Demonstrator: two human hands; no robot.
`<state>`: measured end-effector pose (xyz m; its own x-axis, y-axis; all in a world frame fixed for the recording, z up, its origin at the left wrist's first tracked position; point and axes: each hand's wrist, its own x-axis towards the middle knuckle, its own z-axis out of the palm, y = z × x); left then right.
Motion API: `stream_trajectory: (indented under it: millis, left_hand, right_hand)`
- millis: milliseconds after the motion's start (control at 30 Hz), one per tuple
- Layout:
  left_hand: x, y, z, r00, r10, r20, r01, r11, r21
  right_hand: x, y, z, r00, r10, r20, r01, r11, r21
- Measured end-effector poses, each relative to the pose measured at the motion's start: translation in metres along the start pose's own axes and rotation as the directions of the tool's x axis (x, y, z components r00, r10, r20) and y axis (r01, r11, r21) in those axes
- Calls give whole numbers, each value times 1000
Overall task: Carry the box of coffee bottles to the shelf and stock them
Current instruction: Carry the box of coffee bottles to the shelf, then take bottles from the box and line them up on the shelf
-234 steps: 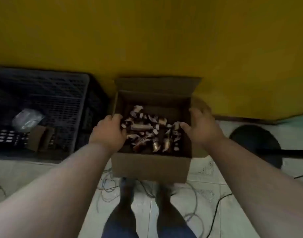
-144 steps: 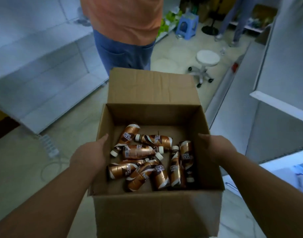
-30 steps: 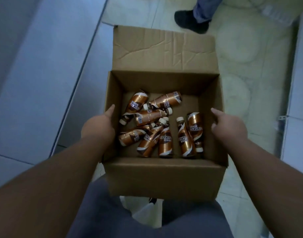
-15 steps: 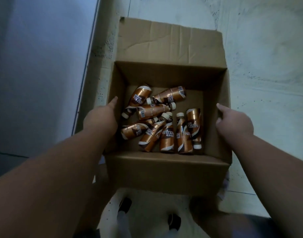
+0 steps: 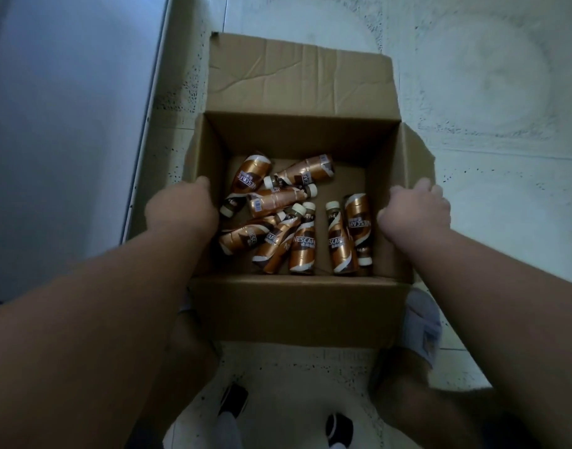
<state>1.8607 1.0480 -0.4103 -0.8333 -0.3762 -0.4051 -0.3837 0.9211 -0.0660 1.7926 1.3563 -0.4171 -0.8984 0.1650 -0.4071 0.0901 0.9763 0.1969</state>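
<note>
An open cardboard box sits low over the tiled floor, its back flap folded outward. Several copper-brown coffee bottles with white caps lie jumbled on its bottom, mostly toward the near side. My left hand grips the top of the left wall, and that wall is hidden behind my hand and forearm. My right hand curls over the rim of the right wall, where the side flap splays outward.
A pale shelf board runs along the left, right beside the box. Speckled floor tiles stretch to the right and beyond. My knees and sandalled feet are below the box, with a light slipper at its near right corner.
The box has come down toward the floor beside the shelf board. I have crouched lower over it. The right side flap has swung outward. Both hands stay on the side walls.
</note>
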Motion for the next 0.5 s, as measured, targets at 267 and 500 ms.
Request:
stream_trajectory:
  millis: [267, 500]
  left_hand:
    - [2, 35, 40, 965, 200, 167, -170, 969, -179]
    - [52, 50, 91, 904, 156, 398, -127, 987, -100]
  right_hand:
    - [-17, -77, 48, 918, -393, 47, 351, 864, 362]
    - [18, -143, 94, 894, -149, 423, -157, 779, 607]
